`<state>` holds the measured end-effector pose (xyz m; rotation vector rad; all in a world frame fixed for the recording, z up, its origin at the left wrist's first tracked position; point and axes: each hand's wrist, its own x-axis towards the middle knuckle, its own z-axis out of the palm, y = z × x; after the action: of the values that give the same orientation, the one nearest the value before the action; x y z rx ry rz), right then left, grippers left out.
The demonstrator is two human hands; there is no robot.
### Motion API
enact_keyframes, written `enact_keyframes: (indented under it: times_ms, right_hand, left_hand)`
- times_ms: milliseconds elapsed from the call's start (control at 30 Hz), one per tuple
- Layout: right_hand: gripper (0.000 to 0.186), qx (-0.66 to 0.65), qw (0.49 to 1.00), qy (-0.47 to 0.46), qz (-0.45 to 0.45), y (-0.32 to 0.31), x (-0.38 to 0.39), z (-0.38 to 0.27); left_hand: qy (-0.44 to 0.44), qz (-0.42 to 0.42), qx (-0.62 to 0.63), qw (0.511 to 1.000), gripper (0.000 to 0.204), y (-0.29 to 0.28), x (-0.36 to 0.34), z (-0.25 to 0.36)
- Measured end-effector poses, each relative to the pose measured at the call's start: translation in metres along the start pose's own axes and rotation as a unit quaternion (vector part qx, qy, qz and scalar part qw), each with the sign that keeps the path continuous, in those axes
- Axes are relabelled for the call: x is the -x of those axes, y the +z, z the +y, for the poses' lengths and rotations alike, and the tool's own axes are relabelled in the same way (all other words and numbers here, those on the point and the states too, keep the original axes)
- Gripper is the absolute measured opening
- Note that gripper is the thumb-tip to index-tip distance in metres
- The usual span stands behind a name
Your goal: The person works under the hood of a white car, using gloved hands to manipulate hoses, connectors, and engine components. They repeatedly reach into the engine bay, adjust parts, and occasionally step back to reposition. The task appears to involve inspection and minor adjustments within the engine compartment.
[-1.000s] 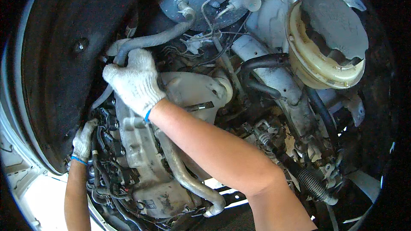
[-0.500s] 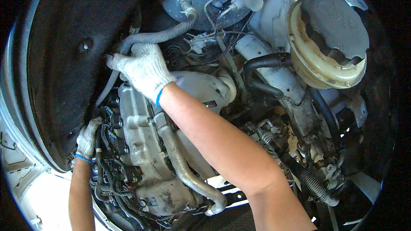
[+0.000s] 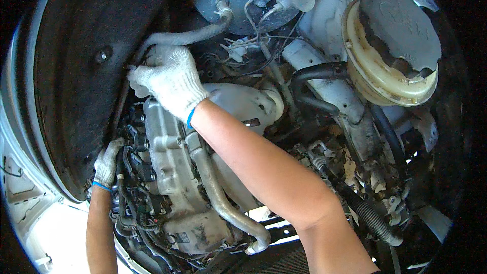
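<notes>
- In the head view, I'm looking down into an engine bay, where a gloved right hand (image 3: 170, 78) reaches across to a grey hose (image 3: 190, 36) at the upper left, lying right against its underside.
- Its fingers bend inward and seem to curl round something, but the tips are hidden, so I can't tell whether they grip the hose.
- The gloved left hand (image 3: 108, 163) sits lower, between the dark padding (image 3: 66, 81) and a bundle of cables (image 3: 129, 172). Its fingers are bent too, though I can't tell whether they pinch anything.
- The hose sits above the engine cover (image 3: 170, 172). One end looks fitted onto the big round drum (image 3: 208, 7); the other goes out of sight behind the right hand, so whether that end is joined or free I can't say.
- Nothing else gives away how much remains; over on the right, the cap (image 3: 401, 30) sits on the yellowed tank (image 3: 357, 78).
- Half a second ago, a pale length of hose showed below the right hand; now I can't make it out clearly. The left hand has stayed beside the cables.
</notes>
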<state>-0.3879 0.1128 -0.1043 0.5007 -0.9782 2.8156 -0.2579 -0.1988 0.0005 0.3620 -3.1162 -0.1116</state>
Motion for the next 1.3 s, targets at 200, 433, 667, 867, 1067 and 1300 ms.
enact_keyframes:
  times_ms: [200, 433, 667, 867, 1067, 1300]
  right_hand:
    - [0.013, -0.079, 0.996, 0.049, 0.015, 0.001, -0.007, 0.017]
    - [0.012, -0.003, 0.996, 0.038, 0.075, 0.019, 0.007, 0.005]
    - [0.033, 0.281, 0.956, -0.001, 0.087, 0.02, 0.018, -0.015]
    - [0.039, 0.301, 0.952, 0.01, 0.057, 0.01, 0.015, -0.024]
    - [0.039, 0.243, 0.969, 0.012, 0.039, 0.005, 0.009, -0.022]
    - [0.04, 0.238, 0.971, -0.022, 0.031, 0.004, 0.006, -0.008]
  left_hand:
    - [-0.008, -0.008, -0.019, 1.0, 0.048, 0.0, -0.005, 0.004]
    - [-0.097, -0.001, 0.044, 0.994, 0.057, 0.002, -0.001, 0.016]
    - [-0.121, 0.001, 0.036, 0.992, 0.057, 0.004, -0.004, 0.003]
    - [-0.068, -0.008, -0.026, 0.997, 0.052, 0.0, 0.002, 0.023]
    - [-0.045, -0.017, -0.036, 0.998, 0.049, 0.001, 0.005, 0.023]
    - [-0.08, -0.022, -0.043, 0.996, 0.046, 0.002, 0.001, 0.02]
